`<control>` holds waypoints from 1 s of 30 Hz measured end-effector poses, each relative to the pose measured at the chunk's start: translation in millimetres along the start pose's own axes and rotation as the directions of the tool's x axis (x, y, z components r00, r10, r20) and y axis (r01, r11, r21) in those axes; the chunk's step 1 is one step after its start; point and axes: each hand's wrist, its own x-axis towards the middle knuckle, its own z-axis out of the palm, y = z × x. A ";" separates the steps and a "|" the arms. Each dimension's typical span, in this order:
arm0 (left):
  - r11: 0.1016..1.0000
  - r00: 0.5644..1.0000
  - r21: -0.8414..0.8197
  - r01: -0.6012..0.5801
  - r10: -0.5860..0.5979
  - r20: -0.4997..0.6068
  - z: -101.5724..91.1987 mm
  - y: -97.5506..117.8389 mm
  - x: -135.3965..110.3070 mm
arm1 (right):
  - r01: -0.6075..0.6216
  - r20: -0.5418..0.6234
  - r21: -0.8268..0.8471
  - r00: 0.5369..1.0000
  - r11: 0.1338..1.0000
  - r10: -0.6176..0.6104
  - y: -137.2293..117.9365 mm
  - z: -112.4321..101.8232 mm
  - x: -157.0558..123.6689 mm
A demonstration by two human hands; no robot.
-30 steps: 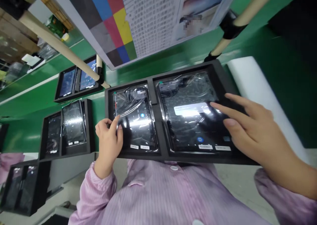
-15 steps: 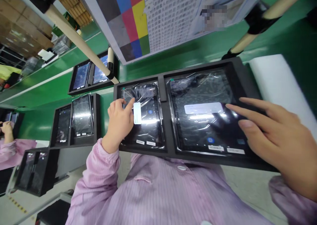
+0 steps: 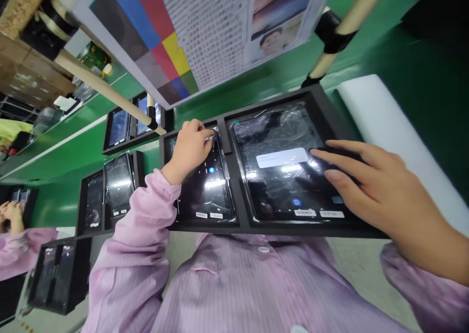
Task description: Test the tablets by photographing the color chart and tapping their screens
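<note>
the left hand point(image 3: 190, 147) is pinching the top edge of the smaller film-wrapped black tablet point(image 3: 205, 186) at frame centre. the right hand point(image 3: 381, 191), fingers spread open, is touching the larger film-wrapped black tablet point(image 3: 282, 166) in the black foam tray point(image 3: 242, 186)

"Much room over that black tray point(image 3: 242, 228)?"

"Little. The colour chart point(image 3: 190, 34) hangs low above its far edge, with a pole point(image 3: 106, 86) on one side, a clamped pole point(image 3: 340, 22) on the other. The white foam roll point(image 3: 388, 127) flanks it."
</note>
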 end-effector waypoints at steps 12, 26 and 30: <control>0.997 0.970 -0.002 -0.079 0.077 0.229 3.3 -9.7 23.7 | 0.010 -0.058 0.060 0.998 0.998 -0.007 -1.1 -0.9 1.6; 0.945 0.964 0.316 -0.085 -0.002 0.266 15.1 20.5 29.2 | -0.031 0.037 0.052 0.999 0.998 0.029 -1.6 -2.1 -0.5; 0.993 0.973 0.092 -0.081 0.058 0.223 8.1 6.9 19.2 | -0.048 0.056 0.043 0.997 0.998 0.046 -1.2 -1.3 -0.5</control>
